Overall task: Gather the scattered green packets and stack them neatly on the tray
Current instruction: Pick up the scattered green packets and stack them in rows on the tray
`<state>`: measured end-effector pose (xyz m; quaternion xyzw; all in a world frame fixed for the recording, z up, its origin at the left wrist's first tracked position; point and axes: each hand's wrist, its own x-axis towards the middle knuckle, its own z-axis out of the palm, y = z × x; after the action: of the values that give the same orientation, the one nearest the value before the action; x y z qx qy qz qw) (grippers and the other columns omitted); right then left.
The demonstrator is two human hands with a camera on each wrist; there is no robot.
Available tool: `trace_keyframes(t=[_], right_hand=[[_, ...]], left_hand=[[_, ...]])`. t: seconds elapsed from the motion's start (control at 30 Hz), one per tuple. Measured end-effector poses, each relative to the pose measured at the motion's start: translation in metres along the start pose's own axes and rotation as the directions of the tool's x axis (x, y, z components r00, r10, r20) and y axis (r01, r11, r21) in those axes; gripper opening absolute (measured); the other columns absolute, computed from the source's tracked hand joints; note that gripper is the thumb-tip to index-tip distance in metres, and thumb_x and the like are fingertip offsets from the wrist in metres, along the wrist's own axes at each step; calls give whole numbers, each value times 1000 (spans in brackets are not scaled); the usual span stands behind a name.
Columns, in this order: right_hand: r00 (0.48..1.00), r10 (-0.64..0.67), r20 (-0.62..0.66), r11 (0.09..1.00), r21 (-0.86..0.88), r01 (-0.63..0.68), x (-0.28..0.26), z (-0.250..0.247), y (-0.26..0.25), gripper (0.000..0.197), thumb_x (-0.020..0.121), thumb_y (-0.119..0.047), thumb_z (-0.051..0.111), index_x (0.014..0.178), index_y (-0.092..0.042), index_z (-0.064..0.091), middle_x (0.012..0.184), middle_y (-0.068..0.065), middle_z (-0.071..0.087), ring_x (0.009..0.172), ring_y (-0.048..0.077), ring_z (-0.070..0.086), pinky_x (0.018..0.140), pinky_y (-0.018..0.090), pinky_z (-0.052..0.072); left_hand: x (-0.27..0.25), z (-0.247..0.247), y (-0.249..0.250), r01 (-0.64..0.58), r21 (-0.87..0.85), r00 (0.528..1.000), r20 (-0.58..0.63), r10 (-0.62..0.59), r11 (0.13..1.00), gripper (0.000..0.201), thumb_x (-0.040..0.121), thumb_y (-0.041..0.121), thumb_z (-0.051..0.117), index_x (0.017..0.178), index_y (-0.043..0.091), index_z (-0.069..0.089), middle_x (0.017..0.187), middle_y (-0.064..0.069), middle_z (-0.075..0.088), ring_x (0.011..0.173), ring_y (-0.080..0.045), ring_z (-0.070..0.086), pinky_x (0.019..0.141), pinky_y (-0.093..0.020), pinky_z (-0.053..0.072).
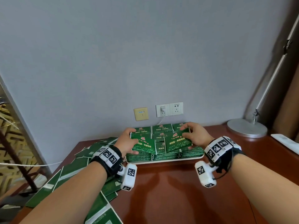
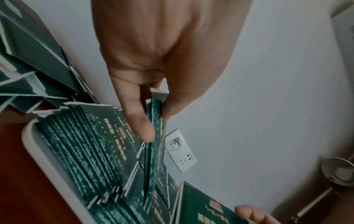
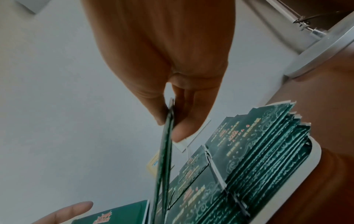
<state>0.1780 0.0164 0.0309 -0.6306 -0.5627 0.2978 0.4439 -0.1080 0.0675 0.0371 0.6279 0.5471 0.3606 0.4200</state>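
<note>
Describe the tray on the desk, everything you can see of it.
The tray is white or cream, shallow, with rounded corners and a low raised rim; it looks like smooth plastic, though that is not certain. It lies flat on the reddish-brown desk, close to the wall below the sockets. Stacks of green packets fill it in side-by-side rows and rise above the rim, hiding its floor. The left hand and right hand hold packets over it; neither touches the tray itself.

Green packets (image 1: 142, 143) glossy printed foil; tray (image 1: 163, 160) smooth white plastic; table (image 1: 178, 191) polished reddish wood; lamp base (image 1: 246, 128) brushed metal
</note>
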Motion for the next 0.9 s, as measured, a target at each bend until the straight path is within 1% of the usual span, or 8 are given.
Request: trace_keyframes(t=[0.17, 0.23, 0.3, 0.37, 0.57, 0.63, 0.73, 0.9], right_hand=[[997, 37, -70, 998, 60, -33, 36, -7, 16, 6, 91, -9, 64, 87, -12, 68, 89, 6, 59, 73, 23, 57, 51, 36, 58], [995, 55, -83, 998, 44, -52, 53, -12, 22, 7, 86, -6, 68, 89, -12, 67, 87, 8, 61, 74, 24, 61, 58, 42, 60], [993, 77, -91, 997, 35, -75, 70, -16, 28, 16, 83, 2, 67, 94, -9, 66, 92, 12, 63, 77, 27, 64, 65, 46, 60], [991, 68, -112, 998, 4, -68, 88, -21, 34, 23, 80, 7, 66, 94, -11, 65, 96, 14, 64, 76, 28, 65, 66, 42, 60], [985, 45, -167, 996, -72, -58, 134, -32, 48, 34, 77, 3, 71, 100, -21, 64, 99, 10, 65, 83, 30, 67, 80, 44, 58], [980, 68, -189, 994, -68, -82, 146, -33, 52, 33, 78, 4, 70, 101, -19, 64, 99, 9, 64, 82, 28, 66, 74, 40, 60], [976, 121, -183, 993, 14, -120, 162, -33, 55, 31, 81, 11, 64, 104, -10, 63, 99, 13, 60, 73, 25, 64, 49, 26, 57], [968, 181, -176, 983, 23, -180, 183, -34, 65, 30, 82, 13, 62, 102, -10, 63, 105, 17, 60, 80, 30, 65, 52, 29, 59]], left_hand=[[36, 5, 0, -1, -67, 1000, -23, -1, 998, 22, 97, 2, 56, 116, 13, 60, 146, -6, 35, 89, -19, 59, 69, -41, 62], [53, 8, 0, 13, -92, 999, -47, -18, 996, 15, 98, 3, 55, 109, 8, 63, 139, -6, 38, 85, -19, 61, 64, -37, 62], [69, 10, -1, 18, -112, 996, -81, -27, 994, 14, 98, 3, 55, 108, 7, 64, 131, -6, 40, 83, -19, 60, 58, -32, 61], [88, 10, -2, 25, -139, 993, -113, -41, 990, 13, 96, 1, 57, 107, 6, 63, 125, -8, 41, 81, -20, 61, 56, -31, 61], [135, 4, -5, 53, -175, 991, -112, -73, 983, 28, 89, -9, 62, 113, 5, 60, 105, -6, 50, 80, -25, 65, 55, -27, 60], [148, 3, -8, 65, -159, 989, -118, -84, 985, 30, 88, -10, 62, 114, 5, 60, 102, -5, 51, 81, -26, 66, 55, -27, 60], [169, 2, -12, 69, -146, 988, -128, -88, 987, 29, 89, -11, 60, 113, 5, 57, 97, -4, 50, 79, -23, 63, 52, -25, 59], [194, 1, -20, 94, -105, 988, -113, -106, 990, 29, 90, -11, 59, 112, 7, 56, 98, -4, 50, 81, -23, 63, 52, -25, 59]])
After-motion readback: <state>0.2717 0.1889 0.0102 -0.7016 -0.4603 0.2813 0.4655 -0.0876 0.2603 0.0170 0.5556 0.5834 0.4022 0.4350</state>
